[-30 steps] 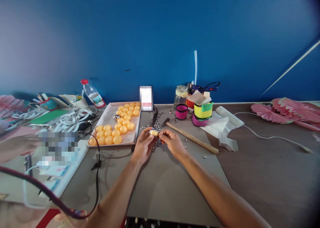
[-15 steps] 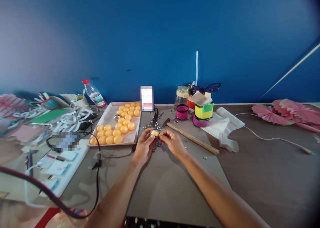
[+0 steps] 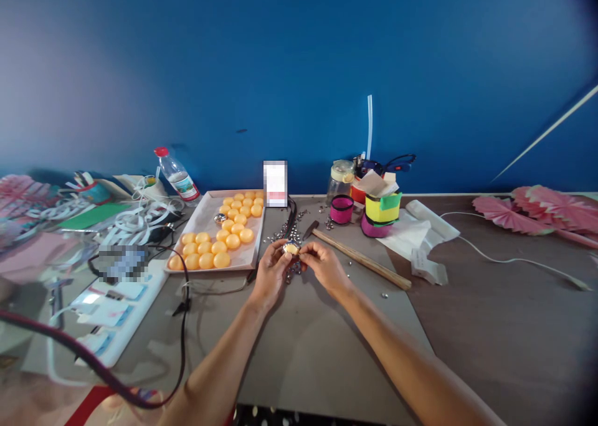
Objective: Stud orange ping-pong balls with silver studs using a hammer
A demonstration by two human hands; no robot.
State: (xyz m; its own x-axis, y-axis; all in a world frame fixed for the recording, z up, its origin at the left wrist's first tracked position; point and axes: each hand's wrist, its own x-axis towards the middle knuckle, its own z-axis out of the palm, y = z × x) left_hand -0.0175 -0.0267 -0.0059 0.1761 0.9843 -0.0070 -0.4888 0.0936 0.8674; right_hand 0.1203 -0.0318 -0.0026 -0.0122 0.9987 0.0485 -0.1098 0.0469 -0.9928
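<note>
My left hand (image 3: 271,273) and right hand (image 3: 322,266) meet above the grey mat (image 3: 308,345) near the middle of the tabletop (image 3: 490,326), both pinching one small ball (image 3: 291,249) between thumb and fingertips. The ball is pale yellow-orange, and its left side appears covered with shiny silver studs (too small to make out singly). The left fingers curl round it from the left; the right thumb and forefinger close on it from the right. More loose silver studs (image 3: 284,230) lie scattered on the mat just behind my hands, trailing toward the back edge.

No writing can be read anywhere: the label on the clear plastic bottle (image 3: 176,177) with the red cap, lying tilted by the far left edge, is too small, and the upright card (image 3: 275,183) at the back edge is blurred out.

A pale tray (image 3: 204,217) left of my hands holds rows of plain orange balls (image 3: 205,254) and a single silver-covered one (image 3: 219,218). A wooden-handled hammer (image 3: 359,259) lies aslant just right of my right hand. Behind it stand a pink-and-black roll (image 3: 340,208), a yellow-and-green stack of tape (image 3: 382,212) and a lidded glass jar (image 3: 341,177). Pink paper fans (image 3: 537,211) lie at the far right edge, with a white cable (image 3: 509,258) running across the brown tabletop in front of them.
</note>
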